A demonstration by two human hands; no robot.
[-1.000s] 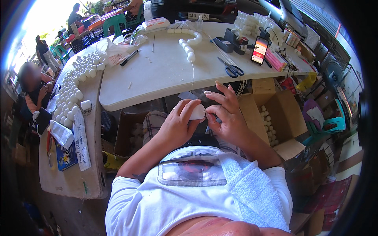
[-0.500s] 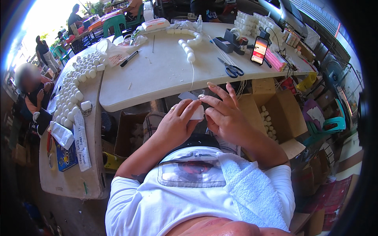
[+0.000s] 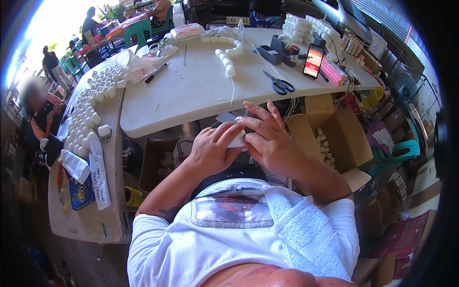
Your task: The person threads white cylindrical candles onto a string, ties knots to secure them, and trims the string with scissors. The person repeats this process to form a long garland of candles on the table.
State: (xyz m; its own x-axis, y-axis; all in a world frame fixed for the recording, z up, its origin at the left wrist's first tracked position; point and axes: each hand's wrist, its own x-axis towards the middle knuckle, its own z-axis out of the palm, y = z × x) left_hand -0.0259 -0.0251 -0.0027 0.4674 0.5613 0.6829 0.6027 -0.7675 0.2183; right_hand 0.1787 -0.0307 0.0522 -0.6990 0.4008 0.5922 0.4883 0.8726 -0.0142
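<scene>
White table at 12 o'clock bears a chain of pieces set end to end, seemingly the finished share. Side table at 9 carries loose pieces packed close, apparently unworked; the box at 3 holds more, so the work looks only partway. Left hand pinches one white piece, thumb and fingers narrow; right hand meets its right end, two fingers raised wide. Whether that hand grips anything thin, I cannot tell. For moving, the white table's near edge lies just beyond both hands, roomiest towards 11; scissors lie at 1, and a cord trails from the chain towards that edge.
</scene>
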